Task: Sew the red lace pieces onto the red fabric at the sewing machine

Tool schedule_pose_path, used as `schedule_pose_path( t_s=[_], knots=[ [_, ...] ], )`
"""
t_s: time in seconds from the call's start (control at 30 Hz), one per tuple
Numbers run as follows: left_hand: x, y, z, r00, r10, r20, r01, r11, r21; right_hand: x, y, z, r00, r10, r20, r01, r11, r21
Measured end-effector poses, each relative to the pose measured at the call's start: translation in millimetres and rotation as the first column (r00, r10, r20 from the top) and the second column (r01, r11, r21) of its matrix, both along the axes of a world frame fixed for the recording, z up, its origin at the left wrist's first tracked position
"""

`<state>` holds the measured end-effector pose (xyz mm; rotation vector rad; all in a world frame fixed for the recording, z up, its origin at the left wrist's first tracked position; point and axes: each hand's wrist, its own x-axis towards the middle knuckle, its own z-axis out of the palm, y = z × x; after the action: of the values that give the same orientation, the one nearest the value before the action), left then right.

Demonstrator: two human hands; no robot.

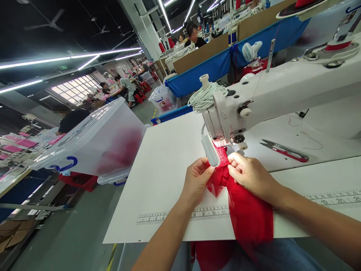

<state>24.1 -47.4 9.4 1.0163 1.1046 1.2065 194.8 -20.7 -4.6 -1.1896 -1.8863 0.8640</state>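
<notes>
A piece of red fabric (249, 210) with a lacy upper part runs from under the head of a white sewing machine (270, 98) down over the table's front edge. My left hand (196, 178) pinches the fabric's left side, close to a small white lamp (211, 152) hanging by the needle area. On the other side my right hand (248, 173) grips the same fabric with curled fingers, just below the machine's presser area. The needle's tip and the stitched spot are hidden behind the lamp and the cloth.
Red-handled thread snips (284, 149) lie right of the needle area on the white table (158, 165), which has a printed ruler (208, 213). A coil of pale cord (207, 97) sits on the machine head. Clear plastic bins (93, 139) stand at left. Several people work farther back.
</notes>
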Motion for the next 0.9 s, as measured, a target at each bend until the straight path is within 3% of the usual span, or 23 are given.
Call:
schedule_pose_path(
  t_s=[0.47,0.6,0.67,0.77,0.9],
  knots=[
    [2.0,1.6,0.7,0.999,0.016,0.028,-0.014,0.997,-0.072,0.7,0.4,-2.5,1.0,0.0,0.011,-0.001,1.0,0.028],
    [-3.3,4.5,3.9,0.996,0.054,0.076,-0.048,0.995,-0.084,1.3,-3.6,-2.2,0.996,0.088,0.03,-0.09,0.992,0.09],
    [-9.4,7.4,7.2,0.986,0.111,0.122,-0.102,0.992,-0.081,0.2,-6.2,-2.6,0.983,0.155,0.095,-0.175,0.95,0.259],
    [-18.6,11.4,12.2,0.963,0.19,0.189,-0.177,0.981,-0.084,-2.7,-9.8,-5.0,0.948,0.203,0.246,-0.302,0.817,0.491],
    [-24.5,14.3,14.7,0.934,0.27,0.233,-0.245,0.961,-0.129,-5.4,-13.1,-8.3,0.901,0.199,0.385,-0.386,0.772,0.506]
  ],
)
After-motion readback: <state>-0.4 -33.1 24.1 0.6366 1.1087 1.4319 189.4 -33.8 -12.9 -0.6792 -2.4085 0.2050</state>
